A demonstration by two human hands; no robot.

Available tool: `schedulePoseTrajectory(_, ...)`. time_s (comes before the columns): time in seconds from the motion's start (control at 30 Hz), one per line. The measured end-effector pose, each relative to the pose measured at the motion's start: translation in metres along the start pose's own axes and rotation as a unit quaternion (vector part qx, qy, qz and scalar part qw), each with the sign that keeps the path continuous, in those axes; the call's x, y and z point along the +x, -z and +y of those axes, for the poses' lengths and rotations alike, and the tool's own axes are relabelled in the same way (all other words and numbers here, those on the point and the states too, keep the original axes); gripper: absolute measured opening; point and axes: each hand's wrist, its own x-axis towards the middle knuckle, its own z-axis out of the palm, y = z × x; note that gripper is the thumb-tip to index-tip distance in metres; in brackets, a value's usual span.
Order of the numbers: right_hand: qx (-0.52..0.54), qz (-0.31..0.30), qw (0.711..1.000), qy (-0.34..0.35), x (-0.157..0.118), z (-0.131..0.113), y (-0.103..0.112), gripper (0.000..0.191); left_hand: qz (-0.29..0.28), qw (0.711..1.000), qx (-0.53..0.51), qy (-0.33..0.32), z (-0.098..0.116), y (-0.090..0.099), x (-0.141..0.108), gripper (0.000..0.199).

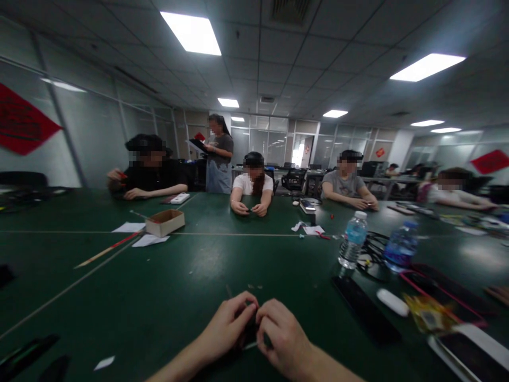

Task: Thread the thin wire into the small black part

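Observation:
Low in the middle of the head view, my left hand [231, 322] and my right hand [281, 333] meet just above the green table [167, 297]. Both are closed, with thumbs and forefingers pinched close together at the fingertips. A tiny dark reddish bit shows between the fingertips, too small to name. Below the hands there is a thin pale strip, partly hidden by the right hand. Small clear scraps [254, 287] lie on the tabletop just beyond my fingers.
To the right stand a clear water bottle [353, 241] and a blue-labelled bottle [401, 246], near a black cable coil, a dark flat slab [366, 310], a white case [392, 302] and a phone [473, 353]. An open cardboard box [165, 223] sits far left. Several people sit opposite.

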Motion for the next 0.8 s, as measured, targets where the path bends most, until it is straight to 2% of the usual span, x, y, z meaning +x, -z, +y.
schedulePoseTrajectory(0.2,0.011,0.022,0.999,-0.039,0.0007,-0.0005,0.0051,0.016,-0.003,0.999,-0.036,0.029,-0.0051,-0.0012,-0.0015,0.038)
schedulePoseTrajectory(0.37,0.015,0.016,1.000,-0.009,0.0007,-0.0030,0.0074,0.013,0.002,0.998,-0.052,0.025,-0.0065,-0.0022,-0.0021,0.040)
schedulePoseTrajectory(0.6,0.053,0.076,0.996,0.000,-0.0021,0.0012,0.0034,0.011,-0.027,0.997,-0.072,0.032,-0.0034,-0.0027,-0.0020,0.045)
schedulePoseTrajectory(0.8,0.083,0.102,0.991,-0.034,-0.0019,0.0033,0.0018,0.011,-0.064,0.993,-0.100,0.020,-0.0013,-0.0003,-0.0025,0.039)
